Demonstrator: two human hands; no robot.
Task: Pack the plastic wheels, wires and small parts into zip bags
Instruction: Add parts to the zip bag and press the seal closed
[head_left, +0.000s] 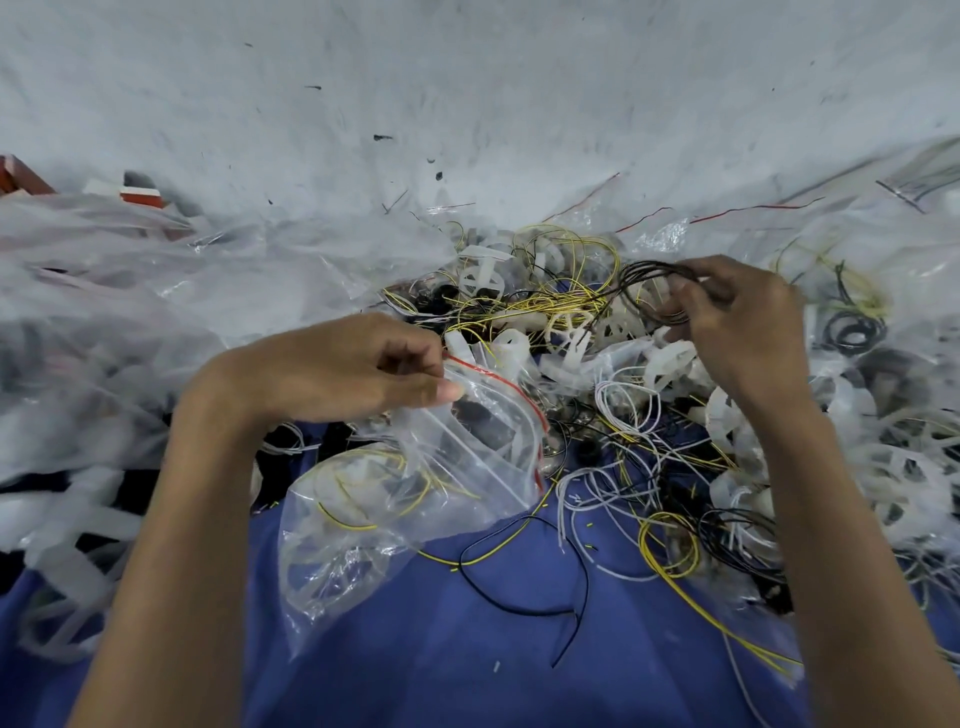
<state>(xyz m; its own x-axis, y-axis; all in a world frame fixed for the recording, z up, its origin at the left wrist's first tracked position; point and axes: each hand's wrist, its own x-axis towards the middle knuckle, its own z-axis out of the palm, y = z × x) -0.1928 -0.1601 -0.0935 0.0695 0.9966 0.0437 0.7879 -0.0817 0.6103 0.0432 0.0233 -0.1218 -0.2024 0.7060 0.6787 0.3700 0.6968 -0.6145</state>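
The left hand (353, 369) has its fingers curled and pinches the mouth of a clear zip bag (447, 483) between thumb and forefinger, just at the far end of the bag's red zip strip (498, 379). The bag hangs down and toward the near left from that grip, its mouth slack, and rests on a blue cloth (467, 665). A loop of yellow wire (343, 517) and some pale plastic parts show through its wall.

The right hand (743, 322) is raised to the far right of the bag, well apart from it. Its fingers are curled round a small bundle of black wires (649, 273), which arches left out of the grip toward the pile below.

Between and beyond the hands lies a tangled pile of white plastic wheels (566, 322) mixed with thin yellow wires (561, 254). Nearer, white wires (623, 410) spread over the cloth, with a yellow coil (670, 545) to the near right. A single loose black wire (519, 608) curls on the bare cloth near the bag. Black rings (852, 327) lie at the right, past the right hand.

A heap of clear plastic bags (156, 270) fills the left side, and a red and white box (140, 195) sits at its far edge. A scuffed white surface (467, 93) stretches away beyond everything.
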